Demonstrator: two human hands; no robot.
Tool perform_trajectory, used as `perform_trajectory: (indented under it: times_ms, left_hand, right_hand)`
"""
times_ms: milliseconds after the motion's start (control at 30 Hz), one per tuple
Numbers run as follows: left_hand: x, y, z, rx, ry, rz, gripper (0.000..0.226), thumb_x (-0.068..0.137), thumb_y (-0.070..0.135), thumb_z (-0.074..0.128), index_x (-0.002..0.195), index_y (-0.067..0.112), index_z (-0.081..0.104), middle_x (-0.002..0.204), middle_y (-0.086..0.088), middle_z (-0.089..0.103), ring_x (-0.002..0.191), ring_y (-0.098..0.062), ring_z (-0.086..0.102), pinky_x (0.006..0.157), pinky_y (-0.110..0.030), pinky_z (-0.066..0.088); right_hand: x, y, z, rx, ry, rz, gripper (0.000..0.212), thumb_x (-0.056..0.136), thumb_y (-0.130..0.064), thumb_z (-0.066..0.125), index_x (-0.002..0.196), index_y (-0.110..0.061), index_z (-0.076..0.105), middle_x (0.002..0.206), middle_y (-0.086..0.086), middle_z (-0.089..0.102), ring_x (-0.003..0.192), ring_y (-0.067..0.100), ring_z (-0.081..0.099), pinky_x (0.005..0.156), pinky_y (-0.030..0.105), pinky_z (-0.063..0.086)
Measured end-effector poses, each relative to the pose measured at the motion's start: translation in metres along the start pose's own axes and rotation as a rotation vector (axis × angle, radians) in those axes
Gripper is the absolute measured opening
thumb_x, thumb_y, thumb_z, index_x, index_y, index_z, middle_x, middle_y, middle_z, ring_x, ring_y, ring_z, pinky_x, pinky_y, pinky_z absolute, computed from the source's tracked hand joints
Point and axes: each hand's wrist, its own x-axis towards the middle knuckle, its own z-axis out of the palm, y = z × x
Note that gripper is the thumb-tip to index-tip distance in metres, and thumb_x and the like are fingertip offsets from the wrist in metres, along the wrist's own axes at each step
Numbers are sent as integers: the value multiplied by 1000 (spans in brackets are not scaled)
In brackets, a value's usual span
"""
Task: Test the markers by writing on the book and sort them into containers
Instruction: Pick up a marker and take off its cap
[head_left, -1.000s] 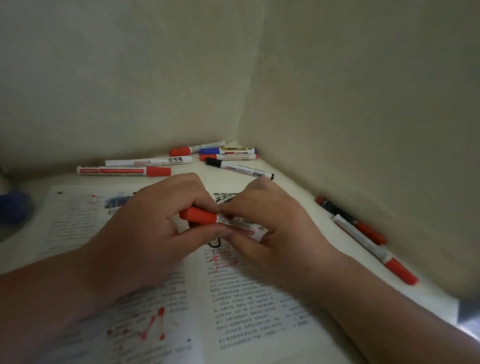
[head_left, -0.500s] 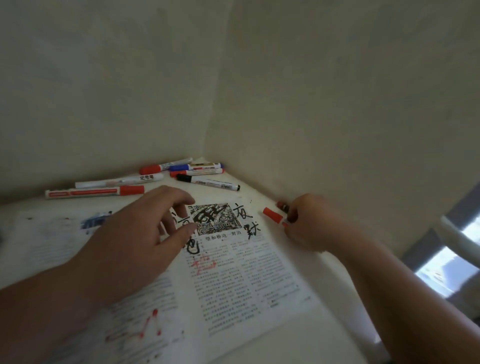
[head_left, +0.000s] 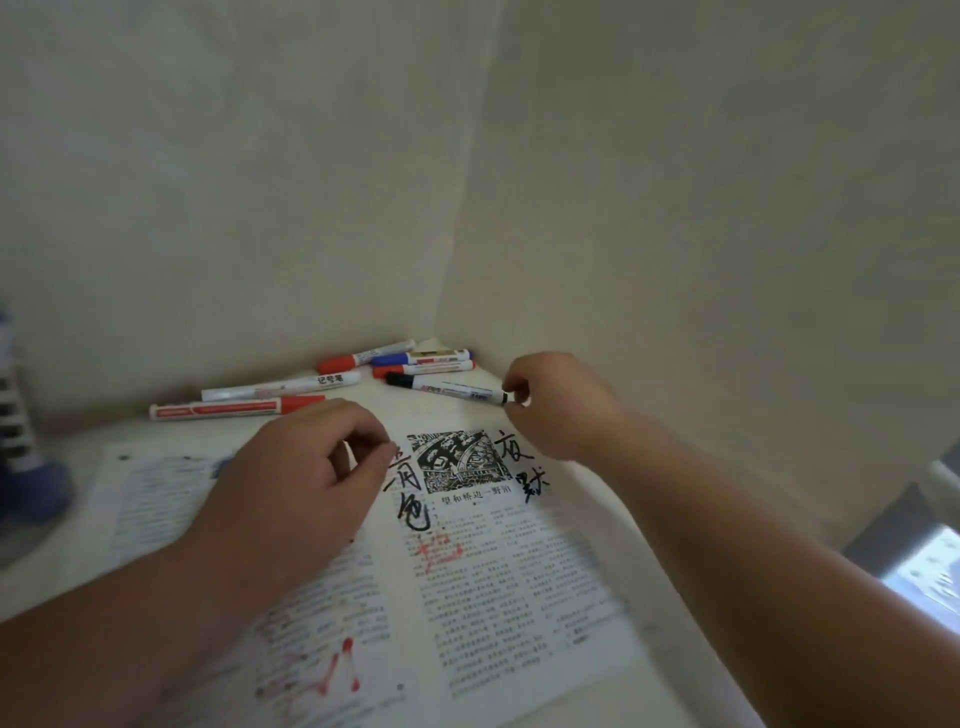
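A person's right hand curls thumb and forefinger about the tail of a black-capped white plastic marker (a firm pinch cannot be confirmed), its long axis running left from the fingers, just beyond the open printed book. The left hand, farther off, hovers loosely curled and empty over the page.

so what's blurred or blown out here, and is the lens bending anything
Head view: soft dim light, no hard shadows or glare on the book; head view: its right page prints sharp mid-frame, the left page and the blue and white object at the left edge smear; head view: the wall corner bows slightly, and the lower right patch is washed out.
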Motion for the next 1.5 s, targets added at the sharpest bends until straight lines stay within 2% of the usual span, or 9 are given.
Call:
perform_trajectory:
  times_ms: [133,433,567,667,867,1067,1167,1267,1500]
  left_hand:
    - [-1,-1,-1,0,7,-33,17,87,22,71,74,30,63,79,16,60,70,-14,55,56,-20,36]
    - [0,-6,-2,35,-1,-29,12,90,29,67,83,36,62,86,17,59,77,-10,57,63,-26,43]
    - [0,-6,-3,135,-6,26,22,90,33,68,110,37,59,108,27,51,106,3,51,88,-21,42]
    - [3,-4,-4,171,-20,53,38,90,48,61,124,34,58,127,23,49,124,3,41,104,-19,31]
    - [1,3,-3,197,-173,41,36,99,57,37,124,41,57,105,32,55,105,9,48,85,-9,35]
    - [-1,13,4,397,-206,90,36,95,29,41,123,23,63,98,7,60,90,-15,58,72,-28,42]
    - [-3,13,0,286,-259,54,42,98,43,32,136,36,51,107,19,57,101,-3,54,84,-22,44]
    - [-5,12,-2,185,-311,68,34,100,55,27,123,43,50,105,24,60,101,4,55,86,-18,44]
    - [-5,13,-2,119,-344,72,26,100,59,30,107,45,51,89,17,66,83,-5,63,70,-25,45]
  right_hand:
    - [37,-24,14,-70,-51,-76,44,91,-14,55,132,-30,60,123,-2,63,97,21,59,78,30,48]
    - [40,-16,17,-53,-78,-208,32,80,-32,63,111,-37,66,99,-8,56,99,19,53,85,35,47]
    - [-5,-22,-3,478,-11,-238,14,88,-23,71,100,-28,74,81,-11,64,58,0,56,55,16,43]
    - [-30,-27,-5,872,-23,-239,4,87,-24,75,87,-27,77,64,0,66,48,9,52,49,25,42]
    - [-45,-39,21,1671,-219,-126,10,80,-15,78,82,-6,72,62,9,59,56,23,52,50,29,46]
    - [-56,-43,31,1377,-188,-259,8,87,-14,75,93,-17,77,68,4,69,62,20,61,61,30,51]
    - [-53,-43,34,1454,-193,-268,7,87,-12,76,95,-12,76,68,9,67,61,25,59,59,34,49]
    - [-51,-40,36,1474,-195,-283,14,85,-17,76,92,-6,74,69,17,65,61,30,57,55,34,48]
    - [-52,-36,35,1508,-233,-356,14,84,-17,74,87,-3,72,66,17,63,54,19,56,50,27,46]
